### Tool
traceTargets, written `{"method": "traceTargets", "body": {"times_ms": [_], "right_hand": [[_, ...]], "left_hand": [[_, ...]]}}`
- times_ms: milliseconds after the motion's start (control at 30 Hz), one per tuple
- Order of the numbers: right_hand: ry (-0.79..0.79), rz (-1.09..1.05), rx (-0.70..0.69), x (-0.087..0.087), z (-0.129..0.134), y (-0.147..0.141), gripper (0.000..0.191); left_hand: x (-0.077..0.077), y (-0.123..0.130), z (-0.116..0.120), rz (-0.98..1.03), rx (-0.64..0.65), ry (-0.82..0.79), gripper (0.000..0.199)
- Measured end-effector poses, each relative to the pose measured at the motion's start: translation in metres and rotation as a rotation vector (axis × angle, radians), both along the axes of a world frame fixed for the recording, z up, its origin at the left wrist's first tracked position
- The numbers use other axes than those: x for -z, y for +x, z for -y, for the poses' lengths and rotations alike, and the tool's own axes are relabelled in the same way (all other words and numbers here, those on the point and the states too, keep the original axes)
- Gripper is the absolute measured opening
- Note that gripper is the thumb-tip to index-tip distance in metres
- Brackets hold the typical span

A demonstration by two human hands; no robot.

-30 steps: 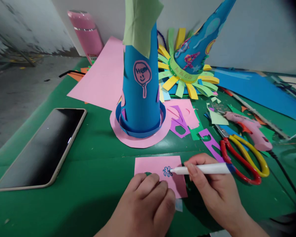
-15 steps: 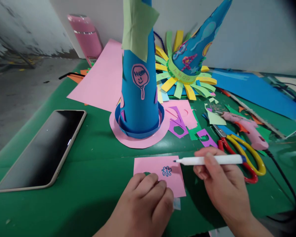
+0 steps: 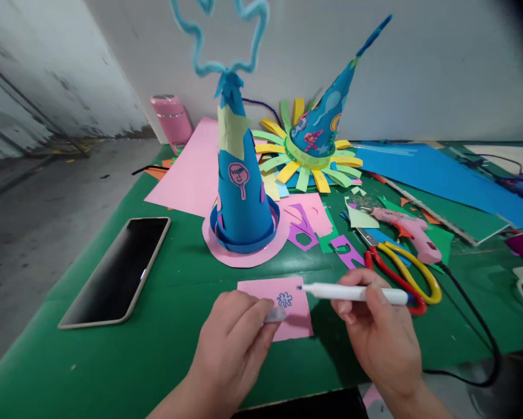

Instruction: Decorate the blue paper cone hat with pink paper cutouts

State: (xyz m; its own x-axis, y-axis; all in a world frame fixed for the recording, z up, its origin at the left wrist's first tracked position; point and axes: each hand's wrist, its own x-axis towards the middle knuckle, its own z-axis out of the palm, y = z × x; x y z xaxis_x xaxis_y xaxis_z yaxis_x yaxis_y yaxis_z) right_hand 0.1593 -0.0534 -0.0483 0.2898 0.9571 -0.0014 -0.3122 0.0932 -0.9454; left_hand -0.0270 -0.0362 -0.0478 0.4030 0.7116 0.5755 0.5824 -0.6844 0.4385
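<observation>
Pink paper (image 3: 297,323) lies on a green table (image 3: 134,366), apparently steadied by the left hand (image 3: 233,337) pinching a small pale object (image 3: 276,315), while the right hand (image 3: 384,337) grips a marker (image 3: 329,291) near a blue drawing (image 3: 285,299).

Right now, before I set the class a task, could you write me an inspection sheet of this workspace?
Surface: green tabletop, small specks on it.
Work in hand: pink paper bearing a blue flower drawing.
Left hand: on the paper, pinching a small pale item, too blurred to name.
Right hand: holds an uncapped marker.
Clutter: purple scraps, scissors, glue gun, phone, two cone hats, front and back.
Cables: black cord runs from the glue gun past the table's near edge.
Surroundings: pale wall behind, grey floor at left.
Spilled liquid: nothing seen.
</observation>
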Motion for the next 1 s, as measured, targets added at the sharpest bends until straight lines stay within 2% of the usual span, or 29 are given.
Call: {"method": "traceTargets", "body": {"times_ms": [133,233,467,633,833,1000], "right_hand": [[0.02,0.034,0.025,0.002,0.008,-0.003,0.018],[0.026,0.031,-0.017,0.005,0.011,-0.004,0.015],[-0.034,0.106,-0.059,0.014,0.01,-0.006,0.017],[-0.066,0.204,-0.096,0.006,0.013,-0.007,0.016],[-0.054,0.359,-0.02,-0.005,0.021,-0.012,0.019],[-0.089,0.308,-0.118,-0.001,0.021,-0.018,0.022]], "left_hand": [[-0.001,-0.001,-0.001,-0.02,-0.022,0.004,0.016],[-0.001,0.0,-0.001,-0.023,-0.031,0.037,0.016],[-0.002,0.001,0.0,-0.018,0.018,0.069,0.017],[0.0,0.0,0.001,-0.042,0.061,0.026,0.017],[-0.001,0.0,0.001,-0.081,0.162,0.052,0.018],[0.012,-0.002,0.002,-0.012,0.156,0.088,0.021]]}}
